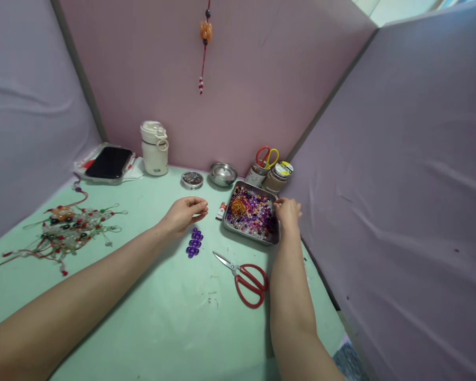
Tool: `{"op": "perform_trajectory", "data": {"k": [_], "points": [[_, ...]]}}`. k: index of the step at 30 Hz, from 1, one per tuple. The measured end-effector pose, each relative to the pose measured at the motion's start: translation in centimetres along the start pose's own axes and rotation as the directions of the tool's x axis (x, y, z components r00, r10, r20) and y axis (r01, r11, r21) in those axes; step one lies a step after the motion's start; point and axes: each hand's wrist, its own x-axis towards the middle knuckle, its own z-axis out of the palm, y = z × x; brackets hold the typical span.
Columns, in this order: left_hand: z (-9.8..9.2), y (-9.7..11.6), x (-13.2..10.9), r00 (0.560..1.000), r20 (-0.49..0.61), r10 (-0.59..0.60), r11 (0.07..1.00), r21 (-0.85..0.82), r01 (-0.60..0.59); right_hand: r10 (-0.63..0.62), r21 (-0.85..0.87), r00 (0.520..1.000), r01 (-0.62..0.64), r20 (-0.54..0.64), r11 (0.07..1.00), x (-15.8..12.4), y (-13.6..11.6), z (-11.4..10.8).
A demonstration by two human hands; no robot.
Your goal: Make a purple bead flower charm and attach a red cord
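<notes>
My left hand [187,212] hovers above the green tabletop with its fingers drawn together in a pinch; anything between the fingertips is too small to make out. Just below it lies a small cluster of purple beads [194,243], set side by side. My right hand [289,212] is at the right rim of a metal tray [244,235], its fingers curled in and partly hidden. Loose purple, clear, dark and orange beads [257,211] fill the tray, along with a tangle of yellow-orange cord [239,208].
Red-handled scissors [252,283] lie open, left of my right forearm. A bead-and-cord pile [69,227] is at left. Along the back stand a phone [110,162], white bottle [155,153], round tin [192,180], metal bowl [222,174] and jars [276,180]. A beaded pendant [206,33] hangs above.
</notes>
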Motion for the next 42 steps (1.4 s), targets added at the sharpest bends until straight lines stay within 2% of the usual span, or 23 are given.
{"op": "perform_trajectory", "data": {"k": [6, 13, 19, 23, 24, 26, 28, 30, 32, 34, 42], "points": [[0.0, 0.0, -0.1, 1.0, 0.007, -0.008, 1.0, 0.009, 0.008, 0.096, -0.13, 0.995, -0.091, 0.032, 0.987, 0.0, 0.5, 2.3], [-0.1, 0.1, -0.1, 1.0, 0.009, -0.027, 1.0, 0.015, 0.027, 0.09, -0.144, 0.995, -0.082, 0.051, 0.986, 0.2, 0.8, 3.2], [0.1, 0.1, -0.3, 1.0, -0.005, -0.029, 1.0, -0.01, 0.029, 0.017, -0.015, 1.0, -0.017, -0.009, 1.0, 0.0, 0.0, 2.2], [0.2, 0.3, -0.4, 0.999, -0.005, -0.033, 0.999, -0.007, 0.033, -0.143, 0.177, 0.99, 0.143, -0.014, 0.974, -0.4, -3.0, 0.3], [0.2, 0.3, -0.4, 1.0, -0.003, -0.03, 1.0, -0.005, 0.03, -0.198, 0.254, 0.98, 0.194, -0.011, 0.948, -0.9, -4.0, -0.1], [0.2, 0.3, -0.4, 1.0, -0.002, -0.027, 1.0, -0.011, 0.027, -0.342, 0.607, 0.94, 0.278, -0.011, 0.744, -2.2, -6.3, -0.5], [0.2, 0.3, -0.4, 1.0, -0.01, -0.024, 0.999, -0.023, 0.024, -0.457, 0.802, 0.887, 0.23, 0.06, 0.551, -3.7, -8.4, -0.4], [0.3, 0.4, -0.5, 1.0, -0.018, -0.023, 0.999, -0.034, 0.023, -0.523, 0.884, 0.837, 0.111, 0.164, 0.455, -5.1, -9.9, 0.1], [0.3, 0.5, -0.6, 0.999, -0.027, -0.019, 0.999, -0.042, 0.017, -0.541, 0.913, 0.806, 0.002, 0.241, 0.409, -6.1, -10.8, 0.8], [0.4, 0.6, -0.7, 1.0, -0.027, -0.008, 0.999, -0.051, 0.006, -0.536, 0.923, 0.797, -0.066, 0.277, 0.379, -6.5, -11.2, 1.4], [0.6, 0.8, -1.0, 0.999, -0.041, 0.006, 0.997, -0.082, -0.009, -0.518, 0.934, 0.794, -0.169, 0.318, 0.315, -6.7, -11.3, 1.8]]}}
